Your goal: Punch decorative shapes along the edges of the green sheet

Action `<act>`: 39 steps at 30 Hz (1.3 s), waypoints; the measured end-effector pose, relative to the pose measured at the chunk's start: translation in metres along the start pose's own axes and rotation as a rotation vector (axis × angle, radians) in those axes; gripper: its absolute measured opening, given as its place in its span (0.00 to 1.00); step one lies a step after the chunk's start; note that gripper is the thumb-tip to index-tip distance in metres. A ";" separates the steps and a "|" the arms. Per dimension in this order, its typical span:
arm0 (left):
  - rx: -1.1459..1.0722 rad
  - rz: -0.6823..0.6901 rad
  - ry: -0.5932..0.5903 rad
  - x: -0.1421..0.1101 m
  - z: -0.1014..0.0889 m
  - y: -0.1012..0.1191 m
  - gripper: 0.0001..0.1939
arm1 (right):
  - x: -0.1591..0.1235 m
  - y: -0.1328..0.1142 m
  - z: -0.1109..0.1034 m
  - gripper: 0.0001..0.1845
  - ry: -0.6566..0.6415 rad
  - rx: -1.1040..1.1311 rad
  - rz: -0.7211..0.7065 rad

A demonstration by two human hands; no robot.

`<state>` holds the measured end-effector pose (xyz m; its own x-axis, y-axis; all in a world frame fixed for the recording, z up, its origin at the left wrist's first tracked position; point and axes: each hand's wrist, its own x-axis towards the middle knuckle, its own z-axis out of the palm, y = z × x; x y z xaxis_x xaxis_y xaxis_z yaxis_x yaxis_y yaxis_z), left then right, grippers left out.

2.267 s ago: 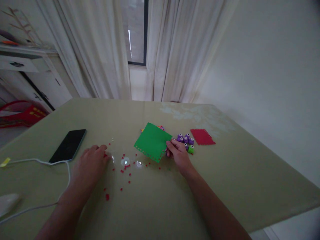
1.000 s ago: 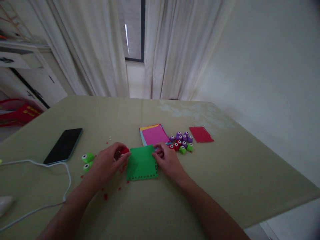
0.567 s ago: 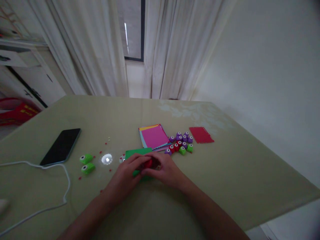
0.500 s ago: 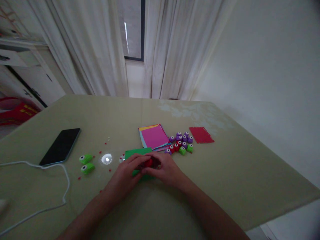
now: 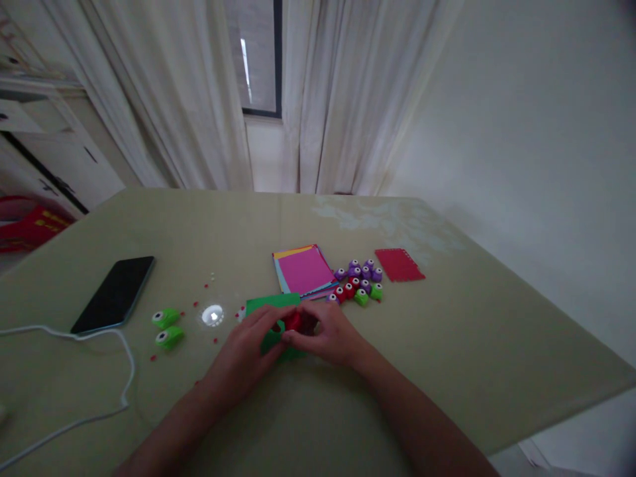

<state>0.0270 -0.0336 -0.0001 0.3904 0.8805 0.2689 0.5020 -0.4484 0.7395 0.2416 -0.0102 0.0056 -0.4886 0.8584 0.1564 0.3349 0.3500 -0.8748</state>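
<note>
From here I see left hand [image 5: 248, 348] and right hand [image 5: 328, 334] gripping red punch [image 5: 293, 322], just below frame centre.
Green sheet [image 5: 268, 303] beneath them, paper stack [image 5: 304, 268] just above, green punches [image 5: 171, 336] lower left.

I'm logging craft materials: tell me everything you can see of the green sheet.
The green sheet looks like paper or thin card, roughly level. Its straight far edge shows on the near side of the coloured stack. The left hand, right hand and red object between them hide much of the rest, though green shows in gaps. What touches it is unclear.
</note>
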 end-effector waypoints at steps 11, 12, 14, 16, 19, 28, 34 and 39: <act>0.497 -0.378 0.114 0.010 -0.022 -0.042 0.25 | 0.010 0.009 -0.012 0.26 0.169 0.584 0.243; 0.486 -0.400 0.097 0.010 -0.022 -0.041 0.22 | 0.011 0.009 -0.013 0.26 0.186 0.596 0.245; 0.443 -0.440 0.070 0.012 -0.022 -0.040 0.19 | 0.012 0.009 -0.014 0.26 0.203 0.607 0.248; 0.385 -0.471 0.060 0.013 -0.024 -0.039 0.20 | 0.012 0.009 -0.015 0.26 0.209 0.605 0.244; 0.216 -0.478 0.095 0.015 -0.027 -0.037 0.22 | 0.013 0.010 -0.014 0.27 0.210 0.609 0.241; -0.605 -0.567 0.297 0.015 -0.033 -0.005 0.23 | 0.012 0.008 -0.019 0.29 0.323 0.578 0.240; -0.587 -0.556 0.250 0.012 -0.026 -0.005 0.22 | 0.011 0.007 -0.018 0.26 0.314 0.606 0.239; -0.605 -0.582 0.232 0.013 -0.023 -0.008 0.24 | 0.011 0.009 -0.016 0.26 0.308 0.619 0.229</act>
<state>0.0100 -0.0152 0.0112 -0.0012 0.9830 -0.1837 0.0513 0.1835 0.9817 0.2524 0.0081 0.0070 -0.1812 0.9833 -0.0194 -0.1604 -0.0490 -0.9858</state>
